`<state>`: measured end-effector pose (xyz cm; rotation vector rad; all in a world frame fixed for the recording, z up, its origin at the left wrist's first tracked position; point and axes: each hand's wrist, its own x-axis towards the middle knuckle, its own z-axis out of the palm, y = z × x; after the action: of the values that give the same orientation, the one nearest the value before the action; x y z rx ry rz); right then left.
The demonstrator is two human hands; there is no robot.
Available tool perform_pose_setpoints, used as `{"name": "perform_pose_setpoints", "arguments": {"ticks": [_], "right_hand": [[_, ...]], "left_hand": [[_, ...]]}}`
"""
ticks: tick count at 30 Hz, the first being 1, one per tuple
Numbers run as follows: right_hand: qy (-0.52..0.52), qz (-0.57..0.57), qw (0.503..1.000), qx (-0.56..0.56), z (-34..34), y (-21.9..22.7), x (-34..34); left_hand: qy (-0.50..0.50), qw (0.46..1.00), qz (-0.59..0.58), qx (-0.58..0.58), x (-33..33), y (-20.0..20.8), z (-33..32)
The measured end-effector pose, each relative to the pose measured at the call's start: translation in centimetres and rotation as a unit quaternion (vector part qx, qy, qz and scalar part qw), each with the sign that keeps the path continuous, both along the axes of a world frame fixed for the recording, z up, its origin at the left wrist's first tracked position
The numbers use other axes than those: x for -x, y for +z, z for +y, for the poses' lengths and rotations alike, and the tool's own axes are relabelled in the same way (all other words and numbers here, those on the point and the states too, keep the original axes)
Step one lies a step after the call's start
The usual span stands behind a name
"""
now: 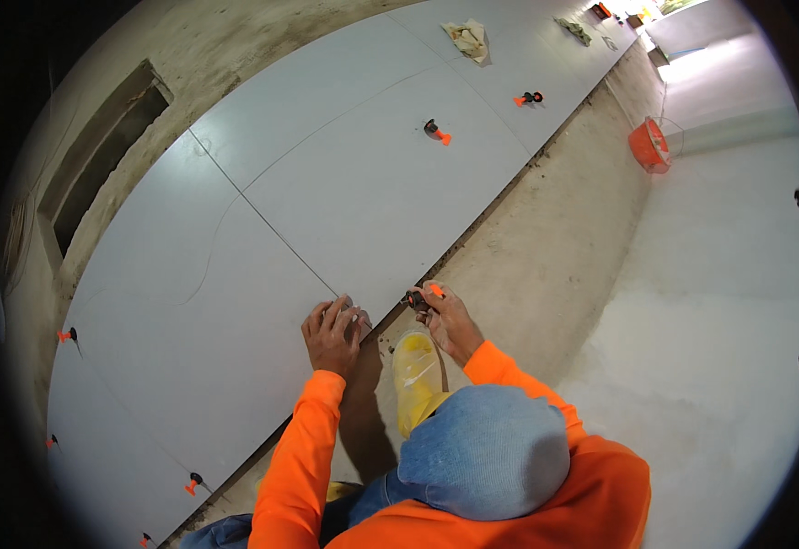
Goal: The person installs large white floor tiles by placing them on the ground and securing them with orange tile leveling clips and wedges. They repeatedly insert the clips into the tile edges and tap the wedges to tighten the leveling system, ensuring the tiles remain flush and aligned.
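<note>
My left hand (pixel 332 331) rests on the large pale grey floor tile (pixel 171 348), fingers apart and slightly bent, by the dark joint near the tile's edge. What lies under its fingertips is too small to make out. Just beyond the tile edge, my right hand (pixel 451 322) grips a black tile leveler (pixel 415 300) with an orange handle. Similar tile levelers stand on the tiles: one (pixel 437 133) ahead, another (pixel 528 98) further off, one (pixel 69 336) at far left and one (pixel 195 483) at lower left.
Bare rough floor (pixel 546 229) runs along the tile edge, with my yellow boot (pixel 415 371) on it. An orange bucket (pixel 649 146) stands to the right. A crumpled cloth (pixel 468 41) lies on the far tiles. At left, the wall has a rectangular recess (pixel 107 156).
</note>
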<state>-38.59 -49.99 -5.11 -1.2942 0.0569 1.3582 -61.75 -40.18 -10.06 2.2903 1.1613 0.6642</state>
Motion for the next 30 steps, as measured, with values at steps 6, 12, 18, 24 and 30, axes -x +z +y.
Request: {"name": "perform_pose_setpoints", "arguments": {"ticks": [6, 12, 18, 24, 30], "right_hand": [[-0.074, -0.165, 0.983, -0.022, 4.0, -0.5, -3.4], [0.038, -0.488, 0.871, 0.048, 2.7, 1.7, 0.2], [0.228, -0.636, 0.736, -0.033, -1.4, 0.8, 7.3], [0.261, -0.619, 0.74, -0.033, -1.5, -1.2, 7.5], [0.046, -0.788, 0.613, 0.024, 15.5, 0.9, -10.4]], "left_hand": [[-0.036, 0.999, 0.029, 0.008, 0.6, -0.1, 0.0], [-0.106, 0.989, 0.086, -0.048, 2.1, 1.0, 3.4], [-0.365, 0.886, 0.225, -0.177, 14.5, 6.3, 14.9], [-0.154, 0.943, 0.293, -0.042, 34.7, 10.6, 14.0], [0.133, 0.93, 0.313, 0.137, 45.9, 9.8, 0.0]]}}
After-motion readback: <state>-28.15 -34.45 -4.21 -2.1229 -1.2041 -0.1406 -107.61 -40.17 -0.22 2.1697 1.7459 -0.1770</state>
